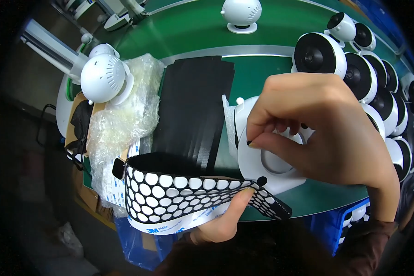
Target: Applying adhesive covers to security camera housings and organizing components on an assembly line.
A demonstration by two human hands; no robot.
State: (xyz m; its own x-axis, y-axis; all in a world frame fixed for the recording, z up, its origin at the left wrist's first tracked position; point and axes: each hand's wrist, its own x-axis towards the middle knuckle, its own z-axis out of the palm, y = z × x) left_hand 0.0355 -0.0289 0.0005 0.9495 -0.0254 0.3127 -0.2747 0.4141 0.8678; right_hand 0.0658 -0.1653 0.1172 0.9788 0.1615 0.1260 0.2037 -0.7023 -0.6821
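My left hand (225, 221) grips a curled black adhesive sheet (184, 193) punched with rows of round holes, its white backing showing through. Its thumb presses on the sheet's right end, where a black round pad (261, 181) sticks up at the edge. Thumb and forefinger of my right hand (313, 124) pinch a small black pad (249, 143). Beneath that hand lies a white ball-shaped camera with its round base (248, 163) turned up. My right hand covers much of the camera, and I cannot tell whether the pad touches the base.
Several white cameras with black fronts (315, 55) crowd the right side. Another white camera (242, 16) stands at the back. Black sheets (193, 101) lie mid-table, beside bubble wrap (124, 115) and a white camera (103, 79) at left. A blue bin (329, 227) sits below the table's right edge.
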